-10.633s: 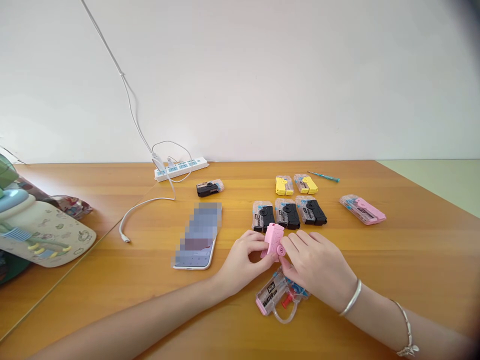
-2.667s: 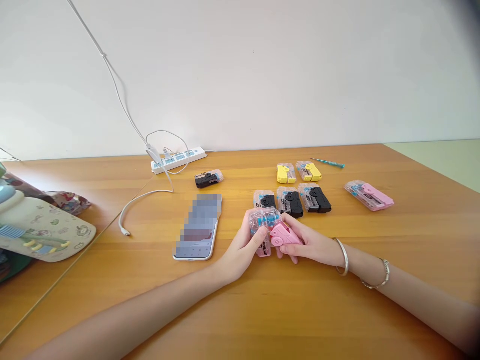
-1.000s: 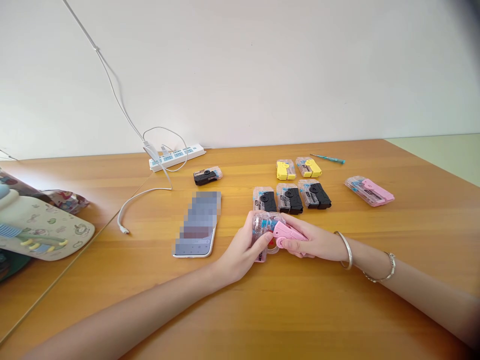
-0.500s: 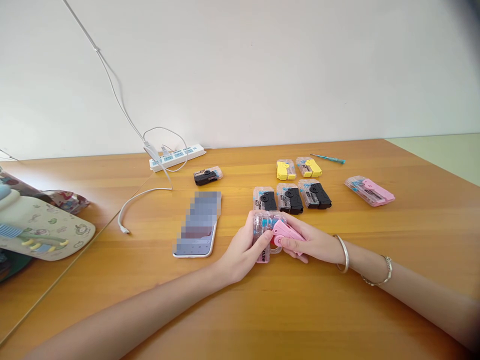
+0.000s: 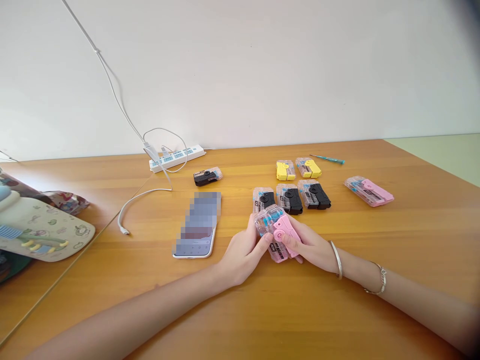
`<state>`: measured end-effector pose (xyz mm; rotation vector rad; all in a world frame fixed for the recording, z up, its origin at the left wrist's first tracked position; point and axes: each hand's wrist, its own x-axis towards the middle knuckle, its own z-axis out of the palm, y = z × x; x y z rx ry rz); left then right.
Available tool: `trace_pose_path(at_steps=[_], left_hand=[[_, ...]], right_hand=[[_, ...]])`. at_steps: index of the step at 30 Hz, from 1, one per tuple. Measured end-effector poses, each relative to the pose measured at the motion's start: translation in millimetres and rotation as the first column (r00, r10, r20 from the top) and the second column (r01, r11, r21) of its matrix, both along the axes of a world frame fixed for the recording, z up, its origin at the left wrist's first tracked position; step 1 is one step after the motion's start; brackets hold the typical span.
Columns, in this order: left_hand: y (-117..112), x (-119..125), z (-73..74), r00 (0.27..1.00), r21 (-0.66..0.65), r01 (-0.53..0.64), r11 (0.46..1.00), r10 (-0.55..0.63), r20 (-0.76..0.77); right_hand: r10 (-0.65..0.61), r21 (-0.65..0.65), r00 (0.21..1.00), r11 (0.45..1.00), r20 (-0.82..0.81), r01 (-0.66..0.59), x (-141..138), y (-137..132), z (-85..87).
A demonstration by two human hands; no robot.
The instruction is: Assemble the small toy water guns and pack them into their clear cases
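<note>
A pink and clear folding toy water gun [image 5: 278, 232] is held between both hands just above the table, folded into a compact block. My left hand [image 5: 243, 251] grips its clear left side, with the thumb on the front. My right hand [image 5: 313, 246] is wrapped round the pink side, its thumb pressing near the round pivot. Fingers behind the toy are partly hidden. Just beyond it lie black and clear folded water guns [image 5: 290, 198] in a row of three. Two yellow ones [image 5: 286, 170] lie farther back, and another pink one [image 5: 369, 191] lies to the right.
A phone [image 5: 197, 225] lies left of my hands. Behind it are a single black water gun [image 5: 208, 175] and a white power strip [image 5: 178, 158] with a loose cable [image 5: 144, 192]. A teal screwdriver [image 5: 330, 159] lies at the back; a patterned bottle [image 5: 45, 227] is at far left.
The held water gun's pink part has swung in against the clear part, and the gap with the trigger ring is no longer visible. The toy is now tilted; my right hand has shifted slightly.
</note>
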<state>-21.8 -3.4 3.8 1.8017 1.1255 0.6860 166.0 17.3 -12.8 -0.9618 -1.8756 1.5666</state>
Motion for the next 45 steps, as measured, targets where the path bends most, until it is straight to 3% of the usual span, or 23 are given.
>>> trace_pose_path(at_steps=[10, 15, 17, 21, 24, 27, 30, 34, 37, 41, 43, 45], left_hand=[[0, 0, 0.8, 1.000, -0.016, -0.025, 1.000, 0.026, 0.011], [2, 2, 0.3, 0.976, -0.070, -0.054, 0.996, 0.067, 0.208], [2, 3, -0.7, 0.969, -0.091, -0.069, 0.993, 0.088, 0.230], [2, 2, -2.9, 0.979, -0.054, -0.123, 0.991, 0.130, 0.158], [1, 2, -3.4, 0.983, 0.003, -0.134, 0.991, 0.132, 0.131], [0, 2, -2.2, 0.989, 0.051, -0.107, 0.993, 0.101, 0.110], [1, 2, -1.0, 0.993, 0.085, -0.107, 0.991, 0.101, 0.067], [3, 2, -2.4, 0.990, 0.058, -0.100, 0.993, 0.093, 0.109], [4, 1, -3.1, 0.986, -0.001, -0.057, 0.998, 0.056, 0.157], [3, 1, 0.5, 0.994, -0.002, -0.014, 1.000, 0.014, 0.111], [3, 2, 2.9, 0.999, 0.013, -0.009, 1.000, 0.008, 0.046], [3, 2, 4.1, 1.000, 0.028, 0.009, 1.000, -0.008, -0.014]], right_hand=[[-0.008, 0.070, 1.000, 0.998, 0.030, 0.006, 0, -2, 2.8], [-0.138, 0.291, 0.990, 0.949, 0.025, 0.125, -2, -2, 5.6], [-0.252, 0.458, 0.965, 0.868, 0.077, 0.190, -2, -3, 5.7], [-0.371, 0.803, 0.919, 0.584, 0.136, 0.118, -3, -4, 8.8], [-0.337, 0.917, 0.931, 0.399, 0.143, 0.004, -3, -7, 15.9], [-0.337, 0.940, 0.907, 0.308, 0.252, -0.147, -2, -10, 25.5], [-0.388, 0.922, 0.849, 0.290, 0.359, -0.258, 0, -12, 32.3], [-0.408, 0.914, 0.823, 0.261, 0.395, -0.310, 1, -11, 34.8], [-0.365, 0.908, 0.843, 0.295, 0.396, -0.298, 3, -6, 39.6], [-0.381, 0.880, 0.834, 0.415, 0.400, -0.232, 19, 13, 59.4], [-0.441, 0.834, 0.775, 0.517, 0.452, -0.192, 38, 28, 71.1], [-0.471, 0.745, 0.669, 0.640, 0.575, -0.189, 62, 45, 78.8]])
